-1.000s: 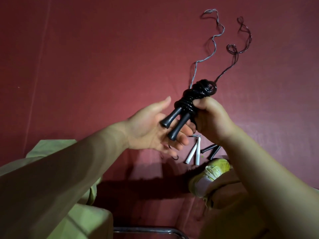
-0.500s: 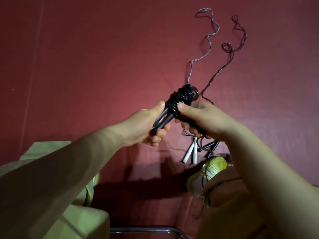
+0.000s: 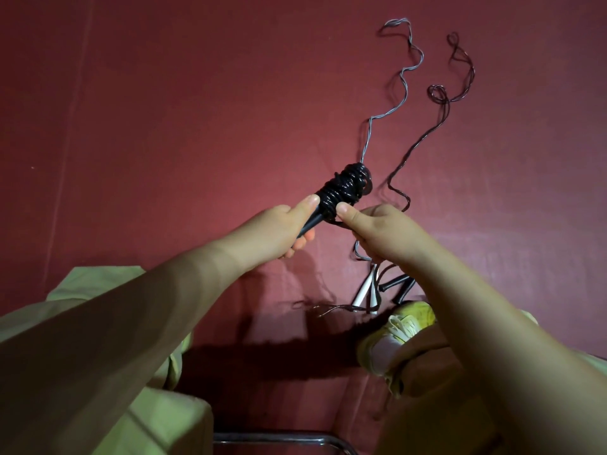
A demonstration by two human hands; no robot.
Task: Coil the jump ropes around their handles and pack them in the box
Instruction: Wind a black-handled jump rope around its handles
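A black jump rope [image 3: 345, 188] is coiled tightly round its two black handles and held up over the red floor. My left hand [image 3: 279, 228] grips the handle ends from below, thumb along the coil. My right hand [image 3: 377, 231] pinches a strand at the lower edge of the coil. On the floor beyond lie two uncoiled ropes: a grey one [image 3: 399, 80] with white handles [image 3: 364, 292] and a dark one [image 3: 443, 96] with black handles [image 3: 399, 285]. No box is in view.
The red floor mat [image 3: 164, 110] fills the view. My yellow-green shoe [image 3: 397, 333] sits just below the loose handles. Pale green fabric [image 3: 88, 290] lies at lower left, and a metal bar [image 3: 279, 438] runs along the bottom edge.
My left hand has closed round the handle ends, having been open under them. My right hand slid from gripping the coil to pinching a strand at its lower edge.
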